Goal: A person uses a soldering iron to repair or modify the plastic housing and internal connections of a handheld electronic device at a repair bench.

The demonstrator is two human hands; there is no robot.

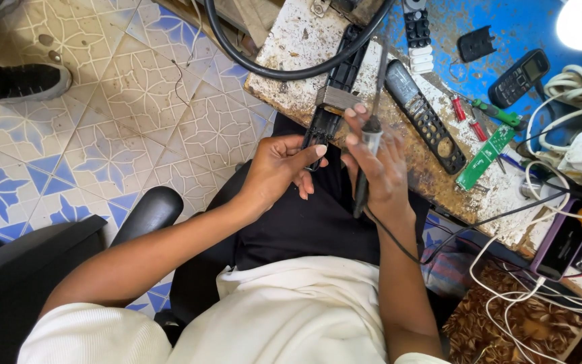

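The left hand [279, 172] grips the near end of a long black plastic remote-control shell [335, 91], thumb and fingers [312, 152] closed around its lower edge. The shell lies on the scarred, paint-flecked wooden worktop [291, 61], its long axis running away from the person, up and slightly to the right, so most of its length sits beyond the hand. A dull metal plate or block [337, 100] rests across the shell just above the grip.

The right hand [380, 168] is clenched around a soldering iron with a dark handle and pale collar [370, 138], held nearly upright, its thin tip [382, 64] pointing away along the shell's right side. The iron's black cord [399, 243] trails down past the wrist. The two hands sit just beside each other, the shell to the left of the iron; the left hand is the one touching it, while the iron's tip stands close to the shell's right edge, and whether it touches cannot be told.

To the right lie a second black remote face with empty button holes [426, 118], a narrow green circuit board [485, 156], a small dark keypad phone [520, 77], a green-handled screwdriver [496, 111] and tangled white cables [547, 121]. A thick black hose [291, 71] loops over the worktop's far end.
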